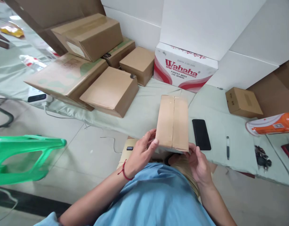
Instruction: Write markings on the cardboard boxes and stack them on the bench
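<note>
Two sets of fingers are cupping the near corners of a taped cardboard box (172, 122), the left hand (142, 153) at one side and the right hand (199, 163) at the other. The box is sitting at the front edge of the table (144, 110). A black phone (201, 134) is lying just right of it, and a pen (227, 147) is resting farther right. A Wahaha carton (185, 67) is standing behind.

Left hand (142, 152) and right hand (199, 163) turn inward, fingers bent.
</note>
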`<state>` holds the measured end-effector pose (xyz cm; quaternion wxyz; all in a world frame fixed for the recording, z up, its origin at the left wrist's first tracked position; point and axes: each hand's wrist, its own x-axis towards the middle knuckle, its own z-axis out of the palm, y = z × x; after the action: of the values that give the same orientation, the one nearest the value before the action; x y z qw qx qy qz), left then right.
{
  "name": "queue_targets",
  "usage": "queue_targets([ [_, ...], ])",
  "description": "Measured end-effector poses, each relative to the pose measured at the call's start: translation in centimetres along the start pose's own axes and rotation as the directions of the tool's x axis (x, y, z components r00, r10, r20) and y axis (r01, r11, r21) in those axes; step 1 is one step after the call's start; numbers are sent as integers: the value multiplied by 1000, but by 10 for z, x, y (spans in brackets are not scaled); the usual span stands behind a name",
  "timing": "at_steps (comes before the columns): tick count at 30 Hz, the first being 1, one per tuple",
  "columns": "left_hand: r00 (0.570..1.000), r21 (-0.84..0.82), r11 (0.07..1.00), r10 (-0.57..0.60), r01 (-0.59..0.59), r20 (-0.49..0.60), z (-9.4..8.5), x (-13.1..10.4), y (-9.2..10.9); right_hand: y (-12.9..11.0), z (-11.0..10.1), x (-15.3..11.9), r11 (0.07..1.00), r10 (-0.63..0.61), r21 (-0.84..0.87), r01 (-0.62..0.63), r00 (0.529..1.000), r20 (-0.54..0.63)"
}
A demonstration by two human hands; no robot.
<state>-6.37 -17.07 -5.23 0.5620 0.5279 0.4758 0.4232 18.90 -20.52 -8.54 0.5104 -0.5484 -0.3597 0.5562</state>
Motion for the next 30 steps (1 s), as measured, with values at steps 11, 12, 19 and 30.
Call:
queue_targets([
  [11, 969, -534, 826, -241, 179, -47, -26, 9, -25, -5, 18, 14, 983, 171, 47, -178, 979, 113],
  [12, 960, -590, 785, -273, 190, -54, -31, 6, -29, -6, 20, 14, 978, 184, 85, -192, 979, 94],
  [19, 931, -684, 688, -364, 243, -36, -43, -7, -42, -12, 26, 21, 937, 300, 157, -312, 949, 100],
  [30, 980, -449, 882, -64, 145, 190, -38, -3, -31, -10, 4, 13, 925, 234, 289, -246, 969, 78],
])
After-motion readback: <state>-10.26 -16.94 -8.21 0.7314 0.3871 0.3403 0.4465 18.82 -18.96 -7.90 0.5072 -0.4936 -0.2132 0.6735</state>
